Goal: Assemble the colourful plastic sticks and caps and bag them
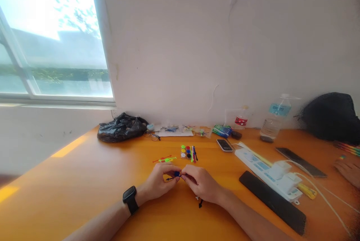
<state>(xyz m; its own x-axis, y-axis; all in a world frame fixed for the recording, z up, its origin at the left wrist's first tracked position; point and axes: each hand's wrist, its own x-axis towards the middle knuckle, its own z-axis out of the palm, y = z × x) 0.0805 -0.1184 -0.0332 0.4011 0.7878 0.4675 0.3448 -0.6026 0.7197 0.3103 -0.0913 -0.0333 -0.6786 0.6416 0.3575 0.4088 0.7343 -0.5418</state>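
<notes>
Close together at the table's middle, my two hands pinch a small black plastic arrow (169,178) with a blue piece (177,174) on it. My left hand (159,179), wearing a black watch, has its fingers around the blue piece. The thumb and fingertips of my right hand (203,181) close on the arrow's other end, which they partly hide. Beneath the right palm another black arrow (200,204) sticks out beside a small white bit. Ahead lie several coloured discs (183,151), a row of arrows (194,154) and a loose group of red and green arrows (165,159).
A white power strip (257,166) with plugs and cables runs along the right, near a long dark slab (271,200) and a phone (224,145). Bottles (275,121) and a black plastic bag (122,127) stand by the wall. Another person's hand (348,169) rests far right.
</notes>
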